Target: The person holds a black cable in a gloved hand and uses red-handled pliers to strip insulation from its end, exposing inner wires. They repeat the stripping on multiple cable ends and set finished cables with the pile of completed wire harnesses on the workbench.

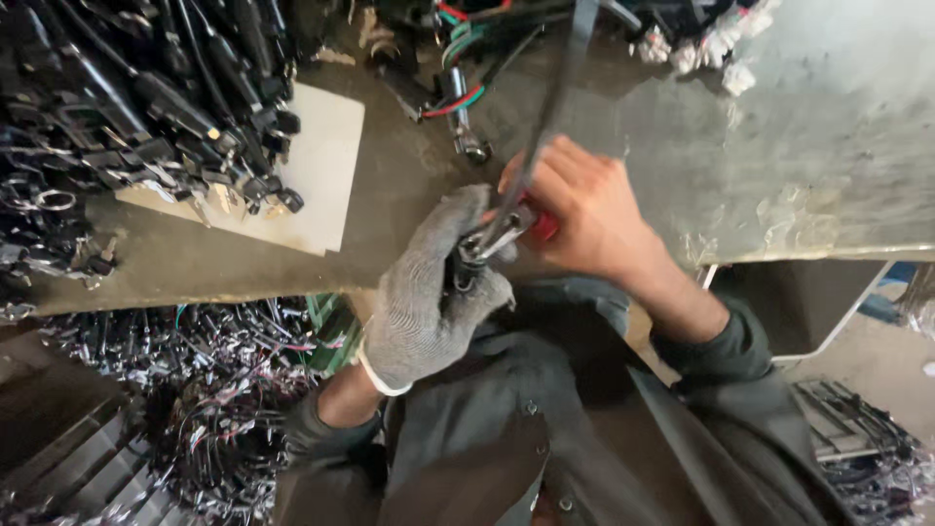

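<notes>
Workshop: metal bench point(799, 146), cable heaps point(146, 97)

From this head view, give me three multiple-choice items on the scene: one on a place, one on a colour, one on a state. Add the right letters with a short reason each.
1. Where does the pile of black connector parts lie?
A. upper left of the table
B. on the person's lap
C. at the right edge of the table

2. What colour is the handle of the tool in the right hand?
A. yellow
B. red
C. blue

3. How is the left hand covered?
A. bare
B. in a grey knit glove
C. in a black rubber glove

Answers: 1 A, the black pile fills the upper left, partly over a white sheet. 2 B, red shows at the bare hand's fingers. 3 B, a grey knit glove covers the hand, which is closed on a dark cable piece.
</notes>
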Demonstrator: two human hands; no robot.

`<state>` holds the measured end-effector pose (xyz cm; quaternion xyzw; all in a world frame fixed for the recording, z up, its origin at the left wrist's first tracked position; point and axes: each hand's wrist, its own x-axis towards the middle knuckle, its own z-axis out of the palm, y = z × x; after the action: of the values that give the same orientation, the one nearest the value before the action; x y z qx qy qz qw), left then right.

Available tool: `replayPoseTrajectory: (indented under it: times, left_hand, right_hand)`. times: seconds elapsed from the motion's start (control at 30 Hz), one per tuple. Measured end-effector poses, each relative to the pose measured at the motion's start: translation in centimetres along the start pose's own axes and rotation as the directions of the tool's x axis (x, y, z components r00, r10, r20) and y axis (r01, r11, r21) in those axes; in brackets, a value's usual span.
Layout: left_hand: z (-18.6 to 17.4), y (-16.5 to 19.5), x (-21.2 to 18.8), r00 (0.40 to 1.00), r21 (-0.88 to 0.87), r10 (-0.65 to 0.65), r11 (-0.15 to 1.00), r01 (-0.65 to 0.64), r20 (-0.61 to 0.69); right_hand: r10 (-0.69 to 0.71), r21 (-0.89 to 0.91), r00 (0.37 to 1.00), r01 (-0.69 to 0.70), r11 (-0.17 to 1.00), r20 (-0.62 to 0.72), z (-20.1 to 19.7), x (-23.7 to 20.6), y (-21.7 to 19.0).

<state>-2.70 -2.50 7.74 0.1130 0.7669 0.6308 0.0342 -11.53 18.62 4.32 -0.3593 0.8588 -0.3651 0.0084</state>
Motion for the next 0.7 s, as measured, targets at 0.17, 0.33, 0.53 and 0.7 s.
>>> replayPoseTrajectory:
  times: [0.17,0.33,0.53,0.7]
  left_hand:
    - [1.7,-1.5,-1.0,0.989,0.297,0.043,0.955,0.0,-0.141]
    - [2.4,-2.6,-1.7,0.988,0.38,0.03,0.924,0.03,-0.152]
    - [3.3,-3.0,-1.9,0.975,0.754,0.137,0.655,0.043,-0.174]
    - [3.2,-3.1,-1.2,0.956,0.957,0.27,0.29,0.029,-0.111]
  right_hand:
    - [0.107,-0.051,0.994,-0.107,0.993,-0.011,1.4,-1.2,-0.8]
    - [0.12,-0.096,0.993,-0.121,0.988,-0.02,1.6,-2.0,-0.6]
    - [0.201,-0.197,0.979,-0.202,0.959,-0.027,1.5,-2.5,-0.9]
    - [0.25,-0.197,0.966,-0.257,0.946,-0.06,1.0,-2.2,-1.9]
